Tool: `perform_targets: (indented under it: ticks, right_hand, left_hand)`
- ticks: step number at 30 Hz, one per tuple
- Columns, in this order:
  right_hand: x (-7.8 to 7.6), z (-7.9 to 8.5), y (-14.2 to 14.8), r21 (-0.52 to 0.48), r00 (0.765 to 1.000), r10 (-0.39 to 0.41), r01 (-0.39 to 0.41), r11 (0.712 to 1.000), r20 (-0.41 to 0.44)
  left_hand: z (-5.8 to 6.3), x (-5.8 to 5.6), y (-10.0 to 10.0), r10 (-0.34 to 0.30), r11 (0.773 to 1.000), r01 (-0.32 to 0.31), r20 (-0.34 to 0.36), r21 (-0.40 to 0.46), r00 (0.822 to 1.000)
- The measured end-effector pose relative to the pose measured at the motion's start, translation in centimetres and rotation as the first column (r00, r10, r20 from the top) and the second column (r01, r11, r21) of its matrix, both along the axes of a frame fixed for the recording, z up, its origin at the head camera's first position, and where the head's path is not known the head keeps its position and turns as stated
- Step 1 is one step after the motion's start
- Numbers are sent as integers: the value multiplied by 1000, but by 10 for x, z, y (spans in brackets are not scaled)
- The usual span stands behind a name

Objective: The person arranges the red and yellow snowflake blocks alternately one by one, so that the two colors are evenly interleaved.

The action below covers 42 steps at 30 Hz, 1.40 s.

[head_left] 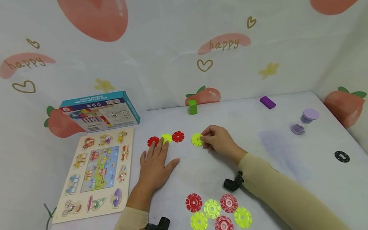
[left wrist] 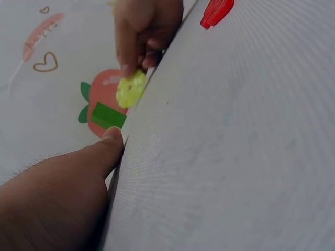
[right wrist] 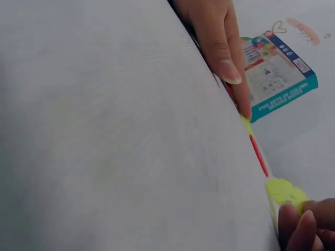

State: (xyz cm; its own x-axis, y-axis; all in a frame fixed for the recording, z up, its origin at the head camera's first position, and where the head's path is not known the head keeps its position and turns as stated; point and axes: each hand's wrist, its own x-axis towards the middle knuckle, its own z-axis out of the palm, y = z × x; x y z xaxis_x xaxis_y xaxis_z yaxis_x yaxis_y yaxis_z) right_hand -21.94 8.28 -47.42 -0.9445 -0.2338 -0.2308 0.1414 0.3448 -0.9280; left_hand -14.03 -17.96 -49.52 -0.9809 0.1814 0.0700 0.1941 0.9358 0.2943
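Six spare discs [head_left: 218,214], red and yellow, sit clustered at the near edge of the bench [head_left: 272,151], untouched. Moving left to right: the left hand [head_left: 155,165] lies flat, fingers straight, tips resting on the row of three discs [head_left: 165,139], red, yellow, red. Just beside it, the right hand [head_left: 218,141] pinches a fourth yellow disc [head_left: 197,139], low over the bench and slightly apart from the row. By my reading, three are placed, one is arriving, six wait.

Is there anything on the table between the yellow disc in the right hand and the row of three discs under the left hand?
Nothing visible. The right hand pinches the yellow disc; only bare table separates it from the row's red disc.
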Motion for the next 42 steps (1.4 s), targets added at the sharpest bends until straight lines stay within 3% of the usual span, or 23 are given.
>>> perform_targets:
  ticks: [6,8,10,12,14,17,19,23,32,42]
  right_hand:
    - [-8,0,-18,16,997,-72,72,997,-32]
    - [-8,0,-20,77,992,-70,79,994,-107]
    - [-5,-2,-19,186,974,-21,64,981,-223]
    - [-3,-4,-16,343,931,96,34,939,-353]
    - [-1,-8,-12,506,858,254,9,863,-447]
    - [0,-14,-8,652,758,448,-39,757,-474]
    - [0,-16,-7,703,727,517,-67,709,-452]
    - [0,-17,-10,755,722,566,-93,649,-398]
    - [3,-14,-12,779,713,601,-126,615,-360]
    - [5,-15,-11,781,705,608,-123,613,-366]
  left_hand:
    - [0,0,3,-2,1000,2,3,-2,1000]
    - [1,1,3,-1,1000,1,3,-3,1000]
    - [2,1,3,-2,1000,2,2,-3,1000]
    - [3,2,3,-3,1000,3,-3,-2,1000]
    - [4,2,3,-5,1000,5,-9,0,1000]
    - [5,2,2,-7,1000,7,-22,-1,1000]
    - [5,1,2,-7,1000,7,-22,-1,1000]
    - [5,1,1,-4,1000,3,-13,-2,1000]
    - [3,1,0,4,1000,-4,-2,-14,1000]
    - [2,1,0,-5,1000,5,-9,-15,1000]
